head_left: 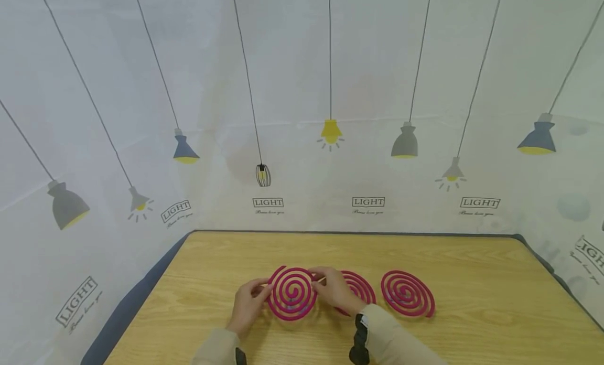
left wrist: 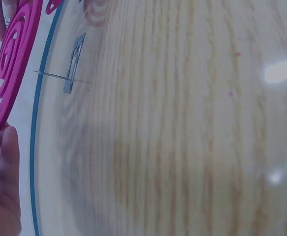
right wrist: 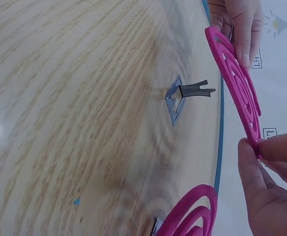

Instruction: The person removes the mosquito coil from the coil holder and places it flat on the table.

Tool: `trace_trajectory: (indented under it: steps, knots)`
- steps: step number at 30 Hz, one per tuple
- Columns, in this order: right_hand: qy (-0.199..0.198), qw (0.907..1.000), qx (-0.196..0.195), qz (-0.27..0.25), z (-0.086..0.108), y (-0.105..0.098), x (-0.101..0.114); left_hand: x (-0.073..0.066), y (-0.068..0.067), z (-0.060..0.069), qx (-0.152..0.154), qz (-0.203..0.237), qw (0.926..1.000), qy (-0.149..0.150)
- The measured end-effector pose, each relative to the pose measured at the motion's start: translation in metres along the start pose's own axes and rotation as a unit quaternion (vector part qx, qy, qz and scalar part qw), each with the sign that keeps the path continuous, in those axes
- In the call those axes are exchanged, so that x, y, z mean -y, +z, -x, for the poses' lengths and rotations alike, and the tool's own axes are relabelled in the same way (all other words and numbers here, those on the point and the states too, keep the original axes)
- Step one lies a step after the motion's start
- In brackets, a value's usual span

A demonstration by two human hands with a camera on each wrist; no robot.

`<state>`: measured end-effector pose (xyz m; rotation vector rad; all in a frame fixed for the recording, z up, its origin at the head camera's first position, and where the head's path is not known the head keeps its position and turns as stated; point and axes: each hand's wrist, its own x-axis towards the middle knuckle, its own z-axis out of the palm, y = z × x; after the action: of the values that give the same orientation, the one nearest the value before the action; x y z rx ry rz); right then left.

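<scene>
Two-handed, pinching magenta coil [head_left: 293, 291] by opp. edges btwn fingers of L hand [head_left: 246, 303] & R hand [head_left: 336, 290]; held off tbl [head_left: 212, 257], nr metal stand [right wrist: 193, 91].

A booth-like workspace; lamp-print sheeting [head_left: 292, 66] surrounds a wood-grain table [head_left: 198, 270].

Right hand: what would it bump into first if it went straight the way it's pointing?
The right hand would first meet the magenta mosquito coil it pinches; beyond that, probably the left hand at the coil's opposite edge, though depth is unclear.
</scene>
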<state>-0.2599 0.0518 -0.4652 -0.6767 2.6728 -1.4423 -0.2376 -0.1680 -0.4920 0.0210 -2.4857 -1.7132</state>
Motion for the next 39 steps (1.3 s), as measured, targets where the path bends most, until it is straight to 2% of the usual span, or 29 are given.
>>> trace_trajectory:
  steps: [4,11,15,22,23,25,29,30,33,36,39]
  knots:
    - [-0.004,1.0,-0.002,-0.003,0.002,-0.002,0.002,-0.003,0.001,-0.001,0.003,0.015,0.9999,-0.008]
    - [0.0,0.9997,-0.013,-0.023,0.003,-0.009,0.005,-0.01,0.005,-0.005,-0.013,0.039,0.9991,0.012]
    - [0.0,0.9994,-0.022,-0.027,0.003,-0.013,0.005,-0.013,0.007,-0.008,-0.024,0.047,0.9985,0.012]
    - [0.029,0.9982,-0.04,-0.033,0.005,-0.015,0.004,-0.014,0.014,-0.008,-0.036,0.06,0.9974,0.015]
    - [0.03,0.9981,-0.042,-0.035,0.005,-0.015,0.004,-0.02,0.015,-0.006,-0.039,0.061,0.9973,0.016]
    - [0.032,0.9978,-0.042,-0.041,0.005,-0.015,0.003,-0.021,0.017,-0.005,-0.045,0.062,0.9969,0.016]
    - [0.031,0.9967,-0.049,-0.057,0.003,-0.016,0.001,-0.023,0.021,-0.008,-0.057,0.064,0.9962,0.018]
    - [0.034,0.9964,-0.053,-0.057,0.002,-0.016,0.0,-0.018,0.023,-0.011,-0.059,0.065,0.996,0.021]
    - [0.039,0.996,-0.064,-0.049,0.0,-0.017,-0.003,-0.018,0.026,-0.013,-0.061,0.078,0.9948,0.023]
    - [0.041,0.9954,-0.073,-0.048,-0.005,-0.018,-0.004,-0.018,0.029,-0.014,-0.067,0.087,0.9938,0.015]
    - [0.044,0.9933,-0.082,-0.069,-0.01,-0.019,-0.004,-0.018,0.031,-0.016,-0.078,0.091,0.9927,0.009]
